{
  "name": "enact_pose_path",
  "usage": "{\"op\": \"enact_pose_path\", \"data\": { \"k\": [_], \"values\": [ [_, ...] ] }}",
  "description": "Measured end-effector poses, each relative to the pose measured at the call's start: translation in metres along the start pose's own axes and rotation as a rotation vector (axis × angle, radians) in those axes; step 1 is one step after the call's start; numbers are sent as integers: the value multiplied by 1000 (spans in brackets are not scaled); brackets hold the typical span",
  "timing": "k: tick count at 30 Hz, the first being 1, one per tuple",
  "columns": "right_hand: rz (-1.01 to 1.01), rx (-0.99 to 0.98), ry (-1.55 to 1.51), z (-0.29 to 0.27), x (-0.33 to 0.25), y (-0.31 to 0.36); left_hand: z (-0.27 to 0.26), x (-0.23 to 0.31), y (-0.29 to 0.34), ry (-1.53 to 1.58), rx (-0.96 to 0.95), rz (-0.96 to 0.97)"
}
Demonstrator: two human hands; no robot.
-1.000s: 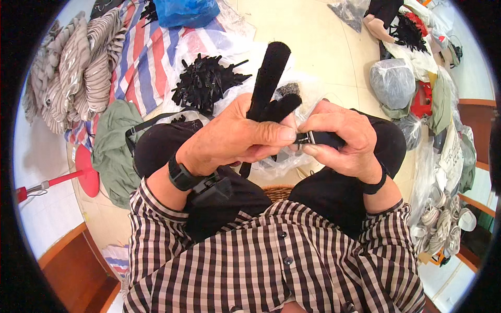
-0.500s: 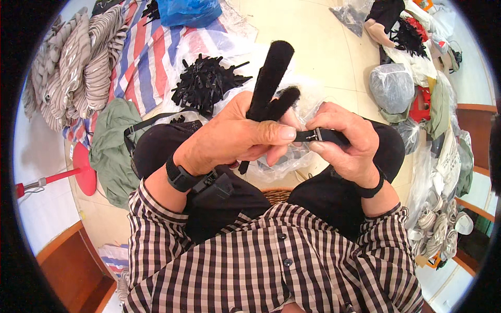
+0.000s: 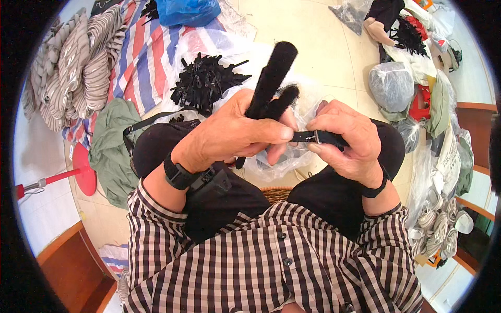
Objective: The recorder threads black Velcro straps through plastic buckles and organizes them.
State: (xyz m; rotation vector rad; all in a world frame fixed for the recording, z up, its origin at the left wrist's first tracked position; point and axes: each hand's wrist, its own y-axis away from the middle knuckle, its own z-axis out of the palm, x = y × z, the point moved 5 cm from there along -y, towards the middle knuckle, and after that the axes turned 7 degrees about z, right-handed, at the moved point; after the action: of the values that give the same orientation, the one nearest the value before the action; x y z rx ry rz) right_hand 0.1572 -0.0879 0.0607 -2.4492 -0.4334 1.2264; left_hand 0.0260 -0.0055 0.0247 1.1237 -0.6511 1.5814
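Note:
My left hand [image 3: 237, 130] is closed round a black strap [image 3: 274, 73]. Two fuzzy ends of the strap stick up past the fingers, one long and one short. The narrow part of the strap runs out from under my left thumb to a small metal buckle [image 3: 316, 136]. My right hand [image 3: 348, 140] pinches the strap just beyond that buckle, thumb below and finger above. The rest of the strap is hidden in both palms. Beneath the hands lies a clear plastic bag [image 3: 271, 169], between my knees.
A pile of black straps [image 3: 206, 81] lies on plastic ahead of the left hand. Farther left are a striped tarp [image 3: 141, 57], grey bundled cords [image 3: 75, 68] and green cloth [image 3: 117, 151]. A wrapped bundle [image 3: 390, 86] stands at the right. A wicker rim [image 3: 276, 195] shows below.
Both hands keep their grip on the strap in nearly the same place. The strap's upright ends have shifted slightly to the right, and the buckle sits almost where it was.

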Motion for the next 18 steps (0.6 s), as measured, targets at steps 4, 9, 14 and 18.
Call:
{"op": "enact_pose_path", "data": {
  "k": [4, 9, 14, 18],
  "values": [
    [-26, -104, 68, 9, -3, 1, 5, -8, -3, -69, -6, 46],
    [-44, -138, 171, 10, -6, 2, 5, -12, -1, -56, 30, -35],
    [75, -152, 169, 7, -5, 5, 6, -14, 0, 38, 82, -46],
    [139, -171, 67, 3, -2, 5, 7, -11, 3, 101, 27, -111]
  ]
}}
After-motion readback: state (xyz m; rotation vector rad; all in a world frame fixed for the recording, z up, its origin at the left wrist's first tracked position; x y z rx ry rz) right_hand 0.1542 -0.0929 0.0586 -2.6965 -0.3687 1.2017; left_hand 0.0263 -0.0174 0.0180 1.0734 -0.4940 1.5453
